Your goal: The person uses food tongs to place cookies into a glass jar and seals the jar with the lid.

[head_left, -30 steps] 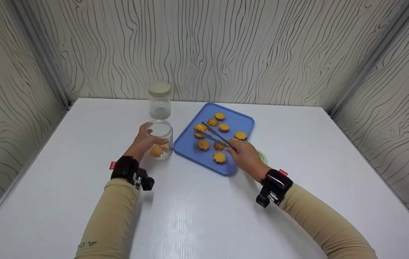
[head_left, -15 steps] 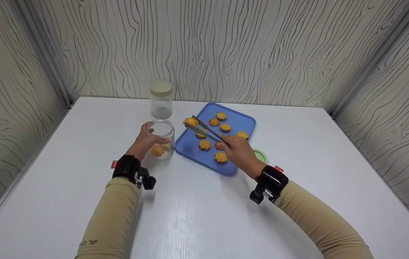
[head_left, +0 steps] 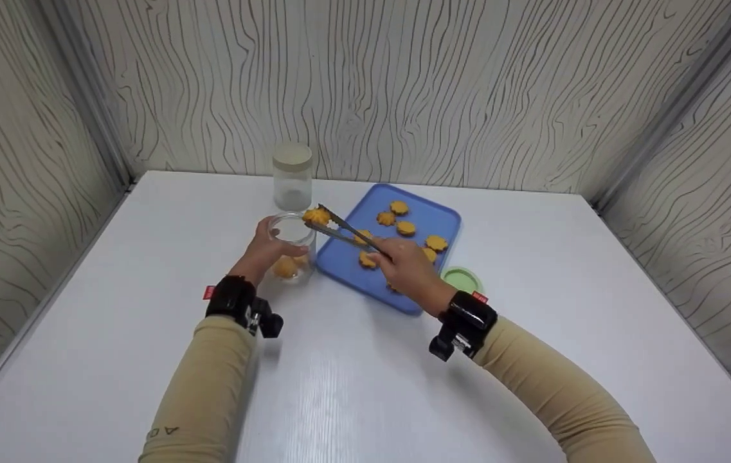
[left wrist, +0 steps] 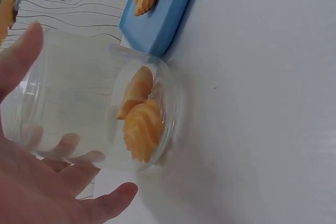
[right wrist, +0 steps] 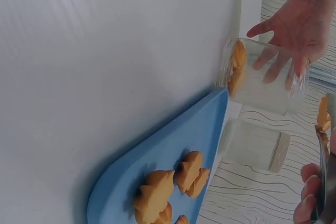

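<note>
My left hand point(head_left: 263, 252) holds a clear open jar point(left wrist: 79, 82) upright on the white table, thumb on one side and fingers round the other. Two ridged golden cookies point(left wrist: 143, 129) lie at the bottom of the jar. With my right hand point(head_left: 407, 267) I grip a pair of dark metal tongs point(head_left: 355, 232). Pinched in the tips of the tongs is another ridged cookie point(head_left: 317, 216), which overlaps the right side of the jar's rim in the head view. Under the tongs lies a blue tray point(head_left: 339, 262) with several cookies point(head_left: 406, 228) on it.
A second clear jar point(head_left: 292, 186), its pale lid on, stands behind the open one. Right of the tray lies a light green round lid point(head_left: 461, 280), partly behind my right wrist. Wood-grain patterned panels point(head_left: 352, 96) enclose the table at the back and sides.
My right hand has carried the tongs and the pinched cookie leftward, from over the tray to the jar's mouth. My left hand keeps its hold on the jar.
</note>
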`<state>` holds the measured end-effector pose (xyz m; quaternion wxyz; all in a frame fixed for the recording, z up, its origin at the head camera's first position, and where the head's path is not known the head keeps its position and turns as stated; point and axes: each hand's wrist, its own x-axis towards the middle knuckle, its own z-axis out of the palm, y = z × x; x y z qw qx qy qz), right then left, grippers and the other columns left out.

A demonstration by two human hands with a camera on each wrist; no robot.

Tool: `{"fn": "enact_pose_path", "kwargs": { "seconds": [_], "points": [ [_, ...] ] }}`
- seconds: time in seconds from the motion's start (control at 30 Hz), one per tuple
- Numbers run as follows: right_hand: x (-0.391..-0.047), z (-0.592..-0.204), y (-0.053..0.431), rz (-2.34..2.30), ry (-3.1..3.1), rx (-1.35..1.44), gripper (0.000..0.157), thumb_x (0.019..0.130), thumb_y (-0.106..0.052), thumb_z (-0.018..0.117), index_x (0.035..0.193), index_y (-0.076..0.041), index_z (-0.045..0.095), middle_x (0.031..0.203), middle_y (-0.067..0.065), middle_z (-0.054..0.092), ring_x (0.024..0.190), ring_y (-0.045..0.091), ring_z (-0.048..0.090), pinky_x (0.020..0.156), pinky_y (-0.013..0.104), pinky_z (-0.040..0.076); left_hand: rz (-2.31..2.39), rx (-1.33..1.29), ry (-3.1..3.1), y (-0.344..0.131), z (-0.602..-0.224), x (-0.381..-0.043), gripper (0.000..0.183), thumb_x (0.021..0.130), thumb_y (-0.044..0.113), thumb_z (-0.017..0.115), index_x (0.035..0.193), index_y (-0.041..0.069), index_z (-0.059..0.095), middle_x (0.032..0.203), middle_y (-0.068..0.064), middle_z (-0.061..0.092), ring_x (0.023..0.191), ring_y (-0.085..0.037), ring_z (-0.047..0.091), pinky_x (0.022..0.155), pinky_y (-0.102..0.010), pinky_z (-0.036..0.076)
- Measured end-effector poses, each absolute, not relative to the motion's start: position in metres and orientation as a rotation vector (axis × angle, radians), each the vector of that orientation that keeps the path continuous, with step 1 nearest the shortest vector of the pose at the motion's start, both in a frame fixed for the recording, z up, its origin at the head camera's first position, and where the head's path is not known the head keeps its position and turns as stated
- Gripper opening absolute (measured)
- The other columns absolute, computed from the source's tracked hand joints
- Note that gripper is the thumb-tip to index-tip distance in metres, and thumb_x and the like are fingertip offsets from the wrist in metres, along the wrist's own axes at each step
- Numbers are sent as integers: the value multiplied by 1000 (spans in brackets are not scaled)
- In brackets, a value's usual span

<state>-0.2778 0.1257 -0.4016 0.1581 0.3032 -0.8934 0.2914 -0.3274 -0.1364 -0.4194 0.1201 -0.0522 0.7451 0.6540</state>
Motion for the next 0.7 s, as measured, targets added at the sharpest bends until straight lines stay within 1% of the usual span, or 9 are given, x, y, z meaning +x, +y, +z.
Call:
{"fn": "enact_pose_path", "kwargs": {
  "seconds": [0.07,0.2,0.4,0.5,0.57,0.7],
  "points": [
    [-278,-401,122,838,-2543,879,31,95,-10,62,117,12,63,95,20,69,78,28,62,73,44,54,1907,-160,2174,-136,-420,-328,94,81,11,74,153,11,13,157,-19,17,143,-33,18,116,-45,14],
    [-279,-401,117,836,-2532,899,27,95,-9,61,114,10,66,88,15,68,74,25,60,70,42,54,1901,-171,2162,-137,-419,-328,95,82,11,73,154,12,11,158,-19,15,144,-33,16,116,-45,12],
    [-281,-402,111,874,-2524,913,22,94,-8,62,108,8,68,80,10,66,71,22,59,68,39,54,1852,-193,2168,-137,-418,-327,97,82,15,74,154,15,9,159,-16,15,144,-31,15,116,-47,12],
    [-281,-403,108,869,-2528,920,21,95,-8,61,107,8,68,78,10,65,70,22,59,67,39,54,1858,-188,2168,-137,-417,-326,97,82,16,75,154,15,10,159,-15,15,144,-31,16,116,-46,13],
    [-282,-403,105,871,-2545,910,24,95,-9,61,110,9,67,84,13,67,75,24,62,70,39,54,1870,-181,2167,-137,-418,-325,97,82,15,74,154,15,10,159,-16,15,144,-32,15,116,-46,12],
    [-282,-404,101,909,-2598,867,34,96,-12,61,121,10,62,102,19,69,84,27,63,75,41,54,1888,-173,2173,-137,-418,-326,97,82,15,74,154,14,10,159,-17,15,145,-32,14,117,-45,11]
  ]
}}
